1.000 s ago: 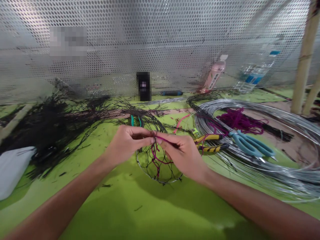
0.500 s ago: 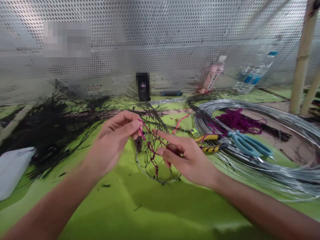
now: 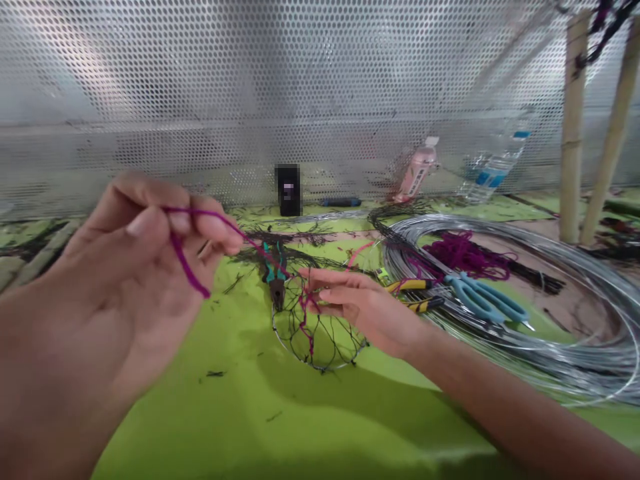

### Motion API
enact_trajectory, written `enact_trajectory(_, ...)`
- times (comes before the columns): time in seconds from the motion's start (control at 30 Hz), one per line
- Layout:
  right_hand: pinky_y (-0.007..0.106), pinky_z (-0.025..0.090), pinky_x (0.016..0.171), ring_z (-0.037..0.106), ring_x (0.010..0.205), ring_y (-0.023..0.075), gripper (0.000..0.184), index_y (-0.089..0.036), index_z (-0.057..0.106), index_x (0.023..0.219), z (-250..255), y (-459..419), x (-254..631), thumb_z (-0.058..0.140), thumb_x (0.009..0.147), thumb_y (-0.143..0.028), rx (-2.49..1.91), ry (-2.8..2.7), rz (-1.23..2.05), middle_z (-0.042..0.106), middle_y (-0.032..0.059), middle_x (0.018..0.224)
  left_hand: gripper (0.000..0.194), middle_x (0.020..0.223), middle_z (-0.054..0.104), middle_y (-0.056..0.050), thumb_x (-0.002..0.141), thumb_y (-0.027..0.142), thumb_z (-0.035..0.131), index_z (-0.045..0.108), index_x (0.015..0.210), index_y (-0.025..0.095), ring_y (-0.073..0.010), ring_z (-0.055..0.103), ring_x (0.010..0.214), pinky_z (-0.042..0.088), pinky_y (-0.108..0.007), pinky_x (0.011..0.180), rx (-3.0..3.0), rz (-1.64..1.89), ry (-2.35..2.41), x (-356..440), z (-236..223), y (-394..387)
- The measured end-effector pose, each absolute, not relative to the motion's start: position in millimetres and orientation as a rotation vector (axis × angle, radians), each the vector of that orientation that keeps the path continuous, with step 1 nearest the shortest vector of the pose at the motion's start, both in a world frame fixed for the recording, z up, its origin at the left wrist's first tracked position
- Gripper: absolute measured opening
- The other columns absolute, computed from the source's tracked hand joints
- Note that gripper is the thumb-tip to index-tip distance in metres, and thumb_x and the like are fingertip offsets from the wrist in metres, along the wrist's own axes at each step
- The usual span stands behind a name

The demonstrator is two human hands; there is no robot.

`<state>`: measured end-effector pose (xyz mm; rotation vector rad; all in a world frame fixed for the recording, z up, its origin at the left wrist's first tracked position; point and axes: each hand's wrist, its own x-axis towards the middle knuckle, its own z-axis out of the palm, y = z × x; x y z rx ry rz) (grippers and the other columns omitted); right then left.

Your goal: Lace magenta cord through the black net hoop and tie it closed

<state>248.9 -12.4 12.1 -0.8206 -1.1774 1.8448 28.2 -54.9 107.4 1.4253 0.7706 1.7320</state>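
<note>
My left hand is raised close to the camera on the left, its thumb and fingers pinched on the end of a purple cord. From there the cord runs taut down to a ring of silver wire strung with black netting. At the top of this net, my right hand is closed with the purple cord between its thumb and fingers; the exact grip is partly hidden. Purple strands are also knotted down through the mesh. Pliers with teal handles lie against the ring's upper left.
Right of the net are yellow-black handled pliers, blue scissors, purple cord bundle and a large wire coil. Behind stand a pink bottle, a water bottle, bamboo poles and a perforated metal panel.
My left hand has pulled the purple cord away from the net, leftward and nearer the camera. My right hand stays at the net, its fingers closer together. The view has shifted.
</note>
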Motion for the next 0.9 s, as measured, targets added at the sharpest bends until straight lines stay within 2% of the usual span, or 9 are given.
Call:
enact_trajectory(0.1, 0.039, 0.064, 0.094, 0.074, 0.103, 0.0179, 0.041, -0.02, 0.069, 0.129, 20, -8, 253, 0.063, 0.09, -0.009, -0.846, -1.12, 1.983, 0.069, 0.0093, 0.135, 0.036, 0.08, 0.069, 0.001, 0.097, 0.001, 0.036, 0.066, 0.084, 0.017, -0.0108, 0.066, 0.079, 0.056, -0.025, 0.08, 1.367, 1.688, 0.702, 30, 112, -43)
enact_trajectory(0.33, 0.034, 0.061, 0.101, 0.073, 0.113, 0.018, 0.028, -0.014, 0.069, 0.123, 31, 12, 264, 0.058, 0.097, -0.013, -0.903, -1.207, 2.019, 0.07, 0.0132, 0.133, 0.034, 0.081, 0.066, 0.002, 0.106, 0.012, 0.031, 0.057, 0.085, 0.012, -0.0098, 0.066, 0.078, 0.053, -0.029, 0.078, 1.382, 1.705, 0.737, 11, 125, -10)
enact_trajectory(0.43, 0.032, 0.066, 0.077, 0.076, 0.093, 0.0191, 0.018, -0.014, 0.074, 0.103, 33, 15, 262, 0.059, 0.097, -0.019, -1.19, -1.41, 1.644, 0.077, 0.0136, 0.113, 0.027, 0.087, 0.067, -0.001, 0.102, 0.01, 0.041, 0.06, 0.083, 0.013, -0.0112, 0.066, 0.077, 0.055, -0.025, 0.072, 1.38, 1.759, 0.619, 8, 135, 3)
enact_trajectory(0.57, 0.028, 0.054, 0.062, 0.062, 0.064, 0.0135, 0.024, -0.016, 0.068, 0.074, 26, 14, 255, 0.062, 0.096, -0.026, -1.267, -1.597, 1.231, 0.067, 0.004, 0.073, 0.03, 0.106, 0.069, 0.002, 0.105, 0.011, 0.041, 0.061, 0.084, 0.019, -0.0149, 0.067, 0.097, 0.056, -0.027, 0.079, 1.548, 1.719, 0.536, 16, 152, 11)
enact_trajectory(0.67, 0.028, 0.048, 0.068, 0.056, 0.073, 0.0139, 0.01, -0.018, 0.07, 0.092, 26, 16, 249, 0.064, 0.095, -0.026, -1.158, -1.717, 1.001, 0.064, 0.002, 0.082, 0.031, 0.112, 0.068, 0.005, 0.108, 0.014, 0.037, 0.059, 0.088, 0.021, -0.0145, 0.066, 0.107, 0.055, -0.027, 0.084, 1.693, 1.623, 0.506, 28, 165, 10)
enact_trajectory(0.73, 0.029, 0.048, 0.076, 0.059, 0.092, 0.0165, 0.028, -0.022, 0.066, 0.121, 33, 21, 245, 0.066, 0.094, -0.029, -0.999, -1.838, 0.956, 0.067, 0.0053, 0.11, 0.029, 0.113, 0.067, 0.005, 0.11, 0.014, 0.035, 0.056, 0.091, 0.019, -0.0152, 0.065, 0.112, 0.052, -0.027, 0.087, 1.776, 1.541, 0.487, 38, 174, 8)
enact_trajectory(0.8, 0.03, 0.049, 0.081, 0.06, 0.102, 0.0174, 0.036, -0.023, 0.063, 0.129, 43, 30, 239, 0.067, 0.094, -0.035, -0.77, -1.96, 1.078, 0.065, 0.0069, 0.123, 0.029, 0.115, 0.065, 0.004, 0.111, 0.012, 0.029, 0.053, 0.094, 0.016, -0.016, 0.064, 0.117, 0.047, -0.026, 0.089, 1.847, 1.478, 0.475, 47, 182, 7)
enact_trajectory(0.83, 0.029, 0.049, 0.08, 0.062, 0.098, 0.0165, 0.03, -0.022, 0.066, 0.122, 49, 34, 236, 0.065, 0.096, -0.038, -0.646, -1.992, 1.193, 0.068, 0.0064, 0.116, 0.029, 0.115, 0.064, 0.004, 0.11, 0.01, 0.027, 0.052, 0.096, 0.015, -0.0161, 0.064, 0.118, 0.044, -0.025, 0.089, 1.881, 1.46, 0.481, 50, 184, 8)
enact_trajectory(0.9, 0.026, 0.045, 0.067, 0.057, 0.071, 0.0122, 0.028, -0.019, 0.07, 0.095, 61, 42, 230, 0.058, 0.1, -0.044, -0.427, -1.964, 1.415, 0.064, 0.0006, 0.078, 0.025, 0.111, 0.064, 0.003, 0.107, 0.007, 0.029, 0.051, 0.098, 0.015, -0.0153, 0.064, 0.116, 0.04, -0.025, 0.088, 1.946, 1.444, 0.502, 54, 183, 11)
